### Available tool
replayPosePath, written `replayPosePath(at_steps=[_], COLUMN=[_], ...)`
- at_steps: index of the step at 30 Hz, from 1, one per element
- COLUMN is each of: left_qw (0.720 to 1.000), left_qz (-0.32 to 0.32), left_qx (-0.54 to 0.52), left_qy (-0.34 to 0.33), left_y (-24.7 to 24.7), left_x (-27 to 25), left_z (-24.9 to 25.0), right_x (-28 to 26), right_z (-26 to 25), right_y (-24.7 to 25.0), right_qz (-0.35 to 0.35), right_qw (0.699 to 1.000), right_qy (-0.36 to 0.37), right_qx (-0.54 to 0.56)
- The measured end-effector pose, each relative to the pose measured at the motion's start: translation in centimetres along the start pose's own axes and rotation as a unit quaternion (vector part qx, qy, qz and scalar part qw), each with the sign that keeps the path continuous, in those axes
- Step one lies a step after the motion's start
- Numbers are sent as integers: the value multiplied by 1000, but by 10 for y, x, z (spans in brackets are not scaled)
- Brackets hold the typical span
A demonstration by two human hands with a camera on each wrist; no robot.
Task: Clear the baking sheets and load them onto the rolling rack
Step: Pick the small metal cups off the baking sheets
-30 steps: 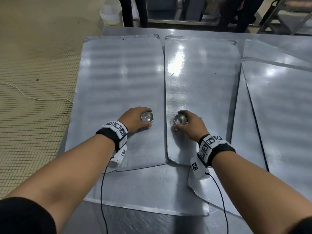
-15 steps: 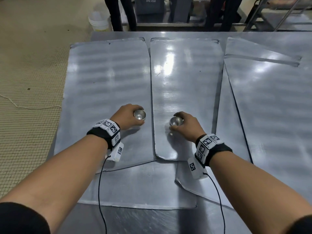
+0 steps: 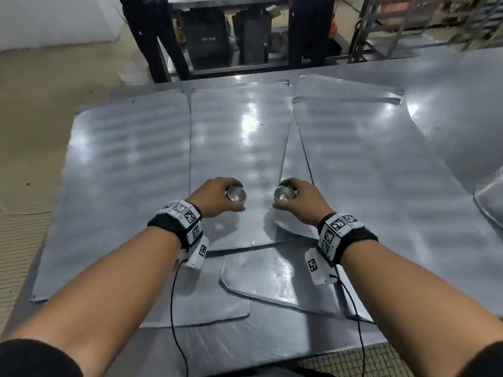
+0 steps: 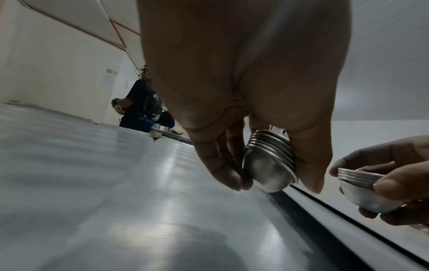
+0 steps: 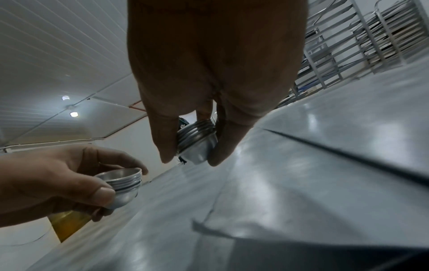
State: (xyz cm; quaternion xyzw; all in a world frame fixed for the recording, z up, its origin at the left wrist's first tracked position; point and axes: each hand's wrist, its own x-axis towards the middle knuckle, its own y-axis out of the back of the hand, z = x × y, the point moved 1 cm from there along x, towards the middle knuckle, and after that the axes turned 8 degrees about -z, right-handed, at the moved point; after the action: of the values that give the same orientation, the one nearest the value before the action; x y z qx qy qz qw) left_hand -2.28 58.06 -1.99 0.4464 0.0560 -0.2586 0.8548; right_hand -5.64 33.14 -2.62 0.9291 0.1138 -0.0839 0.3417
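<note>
Several flat metal baking sheets lie side by side and overlapping on a steel table. My left hand grips a stack of small nested metal cups just above the middle sheet. In the left wrist view the left stack sits between thumb and fingers. My right hand grips a second stack of nested cups, seen in the right wrist view held off the sheet. Both stacks hang slightly above the metal.
A rolling rack with many shelves stands beyond the table's far right. People's legs and dark equipment stand past the far edge. A large metal bowl rim shows at the right edge. Tiled floor lies to the left.
Both hands, each with its cup stack, have lifted slightly and shifted right over the sheets. The head view has tipped up, so more of the far side shows.
</note>
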Motion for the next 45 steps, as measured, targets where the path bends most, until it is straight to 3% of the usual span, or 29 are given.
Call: replayPosePath(at_steps=[10,20,30,36,45], left_qw=[997,988,977,963,947], left_qz=[-29,-92,-141,-175,-228], left_qx=[1,29,20,0,-16], left_qy=[-67,-119,-160,-204,-226], left_y=[-99,-192,-226,-255,-318], left_x=[41,78,126,168,174], left_z=[145,258,308,344,380], right_x=[-84,-160,-167,-180,-223], right_z=[115,212,256,289,331], right_y=[106,175,207,237,261], right_qz=[49,92,107,165,181], right_qw=[998,989,979,956,938], right_qy=[-45,-110,-165,-228,-282], right_qx=[8,26,51,79,89])
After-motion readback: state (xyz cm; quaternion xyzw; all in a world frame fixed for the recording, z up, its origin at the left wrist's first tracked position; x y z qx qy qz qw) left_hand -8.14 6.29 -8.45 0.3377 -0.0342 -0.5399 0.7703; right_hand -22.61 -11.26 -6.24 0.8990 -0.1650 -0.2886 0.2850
